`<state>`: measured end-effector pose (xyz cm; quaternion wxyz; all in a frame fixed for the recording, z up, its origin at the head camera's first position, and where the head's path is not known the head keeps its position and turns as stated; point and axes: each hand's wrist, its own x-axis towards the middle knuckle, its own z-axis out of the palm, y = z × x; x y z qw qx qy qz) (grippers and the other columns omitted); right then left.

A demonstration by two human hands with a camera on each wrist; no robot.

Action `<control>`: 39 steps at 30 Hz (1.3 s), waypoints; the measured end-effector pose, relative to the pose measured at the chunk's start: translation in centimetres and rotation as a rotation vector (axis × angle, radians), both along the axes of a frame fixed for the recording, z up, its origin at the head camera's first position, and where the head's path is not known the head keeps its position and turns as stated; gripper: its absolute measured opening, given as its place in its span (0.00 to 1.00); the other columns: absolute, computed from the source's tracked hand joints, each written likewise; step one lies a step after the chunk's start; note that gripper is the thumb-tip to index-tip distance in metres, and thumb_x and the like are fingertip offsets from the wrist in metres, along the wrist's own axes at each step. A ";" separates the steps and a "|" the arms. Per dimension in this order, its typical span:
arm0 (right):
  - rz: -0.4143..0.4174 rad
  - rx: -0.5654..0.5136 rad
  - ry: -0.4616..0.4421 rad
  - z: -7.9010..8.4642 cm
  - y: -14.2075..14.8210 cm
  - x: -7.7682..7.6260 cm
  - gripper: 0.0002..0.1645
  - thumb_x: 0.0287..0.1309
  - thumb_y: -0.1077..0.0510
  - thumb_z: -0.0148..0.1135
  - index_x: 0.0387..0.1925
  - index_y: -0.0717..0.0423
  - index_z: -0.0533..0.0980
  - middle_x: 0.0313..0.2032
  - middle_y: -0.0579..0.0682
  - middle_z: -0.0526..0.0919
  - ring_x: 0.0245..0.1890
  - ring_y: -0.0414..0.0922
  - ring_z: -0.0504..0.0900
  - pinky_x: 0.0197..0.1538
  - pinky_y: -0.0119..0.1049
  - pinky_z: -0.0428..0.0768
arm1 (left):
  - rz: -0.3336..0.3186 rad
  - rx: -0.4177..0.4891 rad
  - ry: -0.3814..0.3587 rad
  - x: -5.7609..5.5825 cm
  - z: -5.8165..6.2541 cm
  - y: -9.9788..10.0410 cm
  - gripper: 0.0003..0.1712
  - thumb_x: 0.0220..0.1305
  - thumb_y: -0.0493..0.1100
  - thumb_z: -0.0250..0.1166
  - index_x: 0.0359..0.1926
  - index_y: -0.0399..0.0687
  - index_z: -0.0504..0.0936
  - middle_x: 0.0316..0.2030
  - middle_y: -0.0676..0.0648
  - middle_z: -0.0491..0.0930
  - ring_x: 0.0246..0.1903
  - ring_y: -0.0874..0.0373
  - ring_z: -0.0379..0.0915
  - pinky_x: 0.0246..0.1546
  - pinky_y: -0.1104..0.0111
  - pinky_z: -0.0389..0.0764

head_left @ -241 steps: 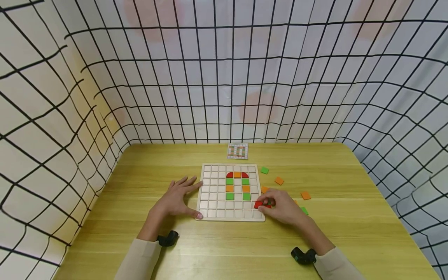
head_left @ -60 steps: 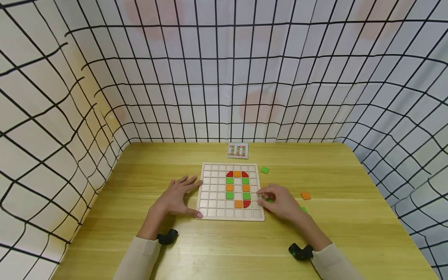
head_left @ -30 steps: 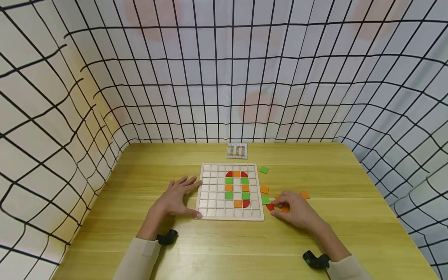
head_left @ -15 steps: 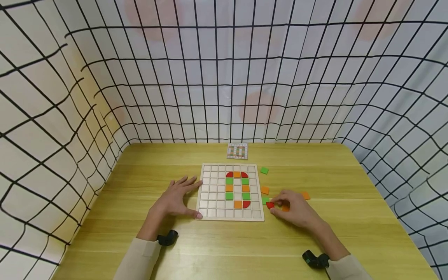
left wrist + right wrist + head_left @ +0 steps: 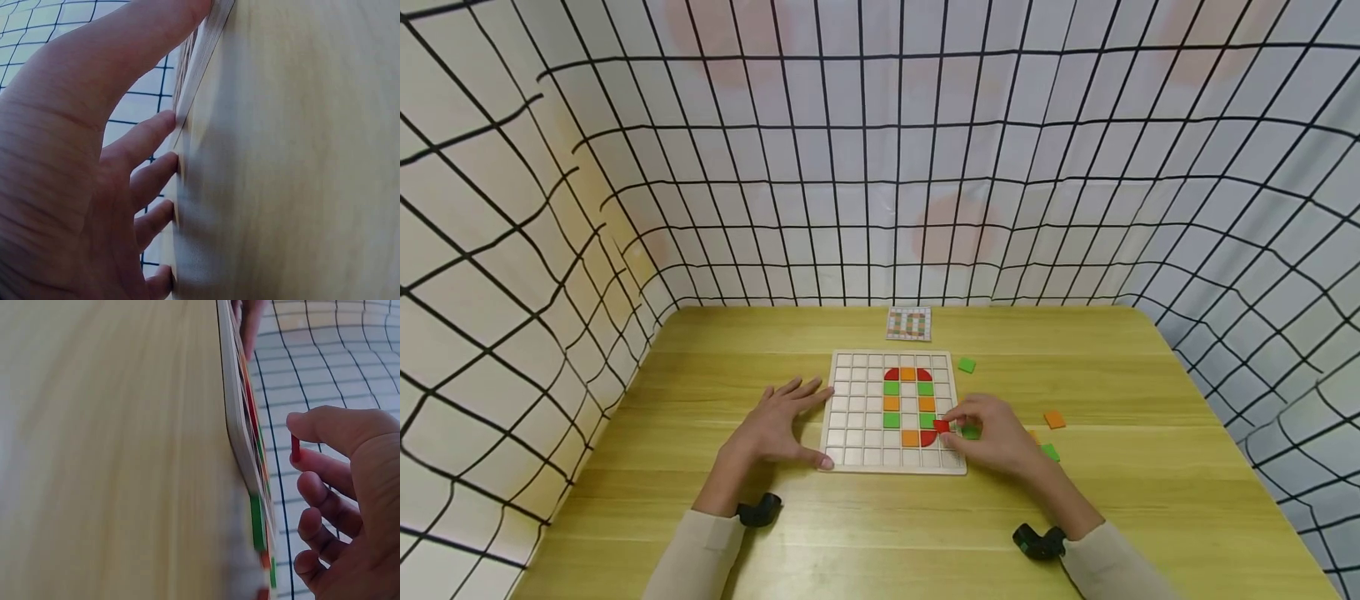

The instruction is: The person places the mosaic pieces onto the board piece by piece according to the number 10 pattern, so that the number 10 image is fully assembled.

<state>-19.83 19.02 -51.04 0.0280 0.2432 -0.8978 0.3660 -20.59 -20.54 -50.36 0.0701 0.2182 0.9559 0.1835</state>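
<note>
A pale wooden grid board [image 5: 850,417] lies on the table, with red, orange and green tiles set in a ring shape [image 5: 908,405]. My right hand [image 5: 992,433] pinches a small red tile [image 5: 942,426] between thumb and fingers just above the board's right columns; in the right wrist view the red tile [image 5: 295,447] hangs a little off the board [image 5: 240,437]. My left hand [image 5: 775,425] lies flat on the table, its straight fingers and thumb touching the board's left edge [image 5: 203,56].
Loose tiles lie right of the board: a green tile [image 5: 967,365], another green one [image 5: 972,432] by my fingers, an orange tile [image 5: 1055,419] and a green tile [image 5: 1050,452]. A pattern card [image 5: 909,323] lies beyond the board. Grid-printed cloth walls surround the wooden table [image 5: 1150,500].
My right hand picked a red tile from the table right of the board and has carried it left over the board's right columns. The left hand has not moved.
</note>
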 end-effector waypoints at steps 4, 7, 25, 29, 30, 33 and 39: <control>0.048 -0.013 0.024 -0.1 -1.8 -0.3 0.11 0.54 0.50 0.78 0.39 0.46 0.88 0.31 0.41 0.82 0.32 0.41 0.76 0.39 0.34 0.76 | 0.002 0.008 -0.006 0.1 0.1 0.0 0.70 0.35 0.82 0.75 0.79 0.66 0.61 0.81 0.49 0.55 0.81 0.39 0.44 0.75 0.31 0.44; 0.076 -0.017 0.026 -0.1 -3.2 -0.3 0.11 0.55 0.49 0.78 0.39 0.47 0.89 0.30 0.41 0.82 0.31 0.40 0.75 0.35 0.32 0.74 | 0.003 0.021 -0.003 0.1 0.1 0.0 0.70 0.35 0.82 0.75 0.79 0.66 0.63 0.81 0.49 0.56 0.81 0.39 0.45 0.75 0.30 0.43; 0.090 0.059 0.018 -0.7 -7.3 -0.1 0.13 0.56 0.46 0.76 0.40 0.48 0.90 0.35 0.40 0.84 0.36 0.37 0.77 0.39 0.32 0.76 | -0.001 0.017 -0.003 0.1 0.2 0.1 0.69 0.35 0.82 0.75 0.79 0.64 0.64 0.80 0.48 0.56 0.80 0.37 0.46 0.74 0.29 0.44; 0.087 0.057 0.017 -0.8 -7.2 0.0 0.12 0.56 0.47 0.76 0.40 0.47 0.90 0.38 0.40 0.85 0.38 0.38 0.78 0.40 0.32 0.76 | 0.001 0.020 -0.007 0.1 0.1 0.2 0.69 0.35 0.82 0.75 0.79 0.64 0.64 0.80 0.48 0.56 0.81 0.37 0.45 0.75 0.29 0.44; 0.085 0.056 0.011 -0.8 -7.1 0.0 0.12 0.56 0.47 0.76 0.40 0.47 0.90 0.37 0.40 0.85 0.37 0.38 0.77 0.39 0.32 0.76 | 0.001 0.022 -0.007 0.1 0.2 0.2 0.69 0.35 0.82 0.75 0.79 0.64 0.64 0.80 0.48 0.56 0.81 0.37 0.45 0.75 0.29 0.44; 0.079 0.050 0.009 -0.8 -7.0 0.0 0.12 0.56 0.47 0.76 0.39 0.47 0.90 0.35 0.39 0.83 0.34 0.38 0.75 0.36 0.31 0.73 | -0.001 0.028 -0.006 0.1 0.2 0.2 0.69 0.35 0.81 0.75 0.79 0.64 0.64 0.80 0.48 0.57 0.80 0.37 0.46 0.75 0.29 0.44; 0.055 0.025 -0.003 -0.9 -7.1 0.0 0.10 0.55 0.48 0.77 0.37 0.46 0.90 0.34 0.38 0.84 0.33 0.38 0.75 0.35 0.31 0.71 | 0.002 0.031 -0.007 0.1 0.3 0.2 0.69 0.35 0.81 0.75 0.79 0.64 0.64 0.80 0.48 0.57 0.80 0.37 0.46 0.75 0.30 0.43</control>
